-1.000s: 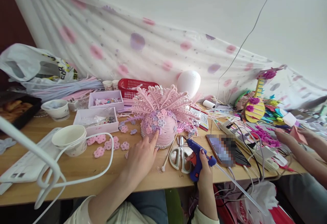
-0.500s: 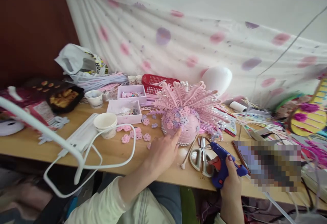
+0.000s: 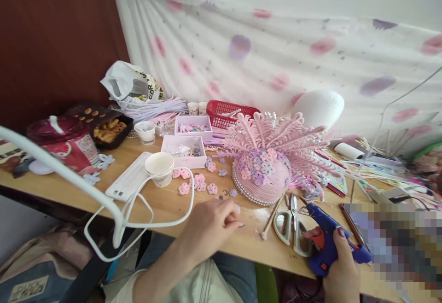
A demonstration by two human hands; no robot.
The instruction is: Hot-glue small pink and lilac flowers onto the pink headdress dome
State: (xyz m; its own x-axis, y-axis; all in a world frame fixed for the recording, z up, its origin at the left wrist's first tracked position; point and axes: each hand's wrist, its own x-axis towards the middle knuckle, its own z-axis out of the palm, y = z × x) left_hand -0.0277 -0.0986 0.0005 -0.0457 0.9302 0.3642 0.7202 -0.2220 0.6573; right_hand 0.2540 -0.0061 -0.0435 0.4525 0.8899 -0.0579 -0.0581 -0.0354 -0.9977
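Note:
My left hand point(image 3: 212, 222) is over the front of the table, its fingers curled in; whether anything is inside them is hidden. Just beyond it lie small pink and lilac crocheted-looking flowers point(image 3: 199, 182). A pink dome-shaped headpiece point(image 3: 276, 181) stands ahead, covered with flowers on its front, edged with pearls, and topped by fuzzy pink plumes point(image 3: 255, 132). My right hand point(image 3: 343, 266) grips a blue hot glue gun point(image 3: 324, 243) whose nozzle points up and left. Close to the nozzle are scissors point(image 3: 293, 222) and a thin wooden stick point(image 3: 273, 218).
A white looping cable point(image 3: 186, 220) and arm cross the left foreground. Paper cups point(image 3: 159, 167), white boxes of beads point(image 3: 188, 158) and a red basket point(image 3: 221, 116) stand behind. A white foam head form point(image 3: 319, 109) is at the back. Pipe cleaners point(image 3: 157, 109) lie in a bundle.
My left hand has drawn back from the headpiece toward me, and its pointing finger has curled in. A lilac flower now shows where it pointed. The view has shifted left; the glue gun stays held.

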